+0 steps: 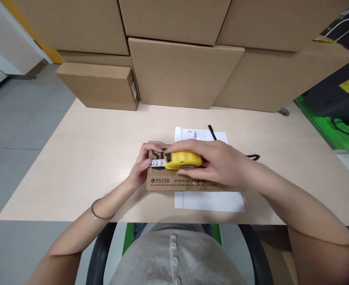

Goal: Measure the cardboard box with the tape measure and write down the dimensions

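The cardboard box lies straight ahead at 12 o'clock on the desk, over white paper. The yellow tape measure is above it, gripped in the fingers of the right hand; those of the left hand pinch the tip of the short blade at the box's 9 o'clock edge. That pinch looks like the weak point — should the thumb slip, the blade could whip back towards 3 o'clock. A sideways tug from the case might also skew it or drag the box along, since loose paper (it peeks out at 12 and 6 o'clock) probably slides easily — and could crease too.
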A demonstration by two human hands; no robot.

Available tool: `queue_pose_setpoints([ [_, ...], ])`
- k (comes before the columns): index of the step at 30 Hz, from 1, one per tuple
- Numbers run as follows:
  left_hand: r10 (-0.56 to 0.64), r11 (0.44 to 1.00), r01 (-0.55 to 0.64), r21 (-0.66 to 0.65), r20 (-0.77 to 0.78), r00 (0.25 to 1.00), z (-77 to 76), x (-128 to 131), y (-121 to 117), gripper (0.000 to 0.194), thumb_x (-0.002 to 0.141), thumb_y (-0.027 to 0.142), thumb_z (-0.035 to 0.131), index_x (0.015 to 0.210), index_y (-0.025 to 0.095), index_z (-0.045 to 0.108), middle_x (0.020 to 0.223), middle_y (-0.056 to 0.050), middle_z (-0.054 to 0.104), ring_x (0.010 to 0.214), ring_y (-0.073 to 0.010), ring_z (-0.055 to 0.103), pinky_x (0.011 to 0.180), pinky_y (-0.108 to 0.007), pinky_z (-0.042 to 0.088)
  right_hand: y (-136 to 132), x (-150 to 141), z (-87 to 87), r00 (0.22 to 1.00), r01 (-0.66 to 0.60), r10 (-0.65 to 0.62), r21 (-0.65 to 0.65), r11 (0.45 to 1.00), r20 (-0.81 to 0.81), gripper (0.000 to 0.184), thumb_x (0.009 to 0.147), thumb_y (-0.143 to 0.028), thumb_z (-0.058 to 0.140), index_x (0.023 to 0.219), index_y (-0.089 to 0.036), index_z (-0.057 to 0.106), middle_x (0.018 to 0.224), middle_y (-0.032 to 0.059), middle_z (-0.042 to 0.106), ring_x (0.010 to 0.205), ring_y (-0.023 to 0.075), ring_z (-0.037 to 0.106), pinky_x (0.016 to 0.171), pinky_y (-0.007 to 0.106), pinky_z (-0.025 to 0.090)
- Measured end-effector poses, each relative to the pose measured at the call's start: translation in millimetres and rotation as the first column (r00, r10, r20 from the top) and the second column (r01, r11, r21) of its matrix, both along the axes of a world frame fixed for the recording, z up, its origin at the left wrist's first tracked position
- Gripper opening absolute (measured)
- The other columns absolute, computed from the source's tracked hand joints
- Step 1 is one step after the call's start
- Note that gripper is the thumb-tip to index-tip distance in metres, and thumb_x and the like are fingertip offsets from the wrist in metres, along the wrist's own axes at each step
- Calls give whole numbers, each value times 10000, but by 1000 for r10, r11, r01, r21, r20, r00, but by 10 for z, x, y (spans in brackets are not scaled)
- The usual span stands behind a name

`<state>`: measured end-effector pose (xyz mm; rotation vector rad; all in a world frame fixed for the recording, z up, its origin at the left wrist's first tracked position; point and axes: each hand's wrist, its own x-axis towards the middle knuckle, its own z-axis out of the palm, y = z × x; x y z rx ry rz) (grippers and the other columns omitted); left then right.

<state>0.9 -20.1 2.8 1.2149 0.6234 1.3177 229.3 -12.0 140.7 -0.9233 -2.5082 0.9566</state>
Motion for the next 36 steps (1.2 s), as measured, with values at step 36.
queue_pose_setpoints([
  [36,-168,985,163,58,95,981,-25,-60,104,263,860,442,717,1079,297,719,1206,-23,670,1047,-233,618,861,-370,532,-360,1689,-361,865,493,-485,40,869,-130,408,866,-345,830,1255,-384,715,1215,20,781,910,208,752,651,313,602],
])
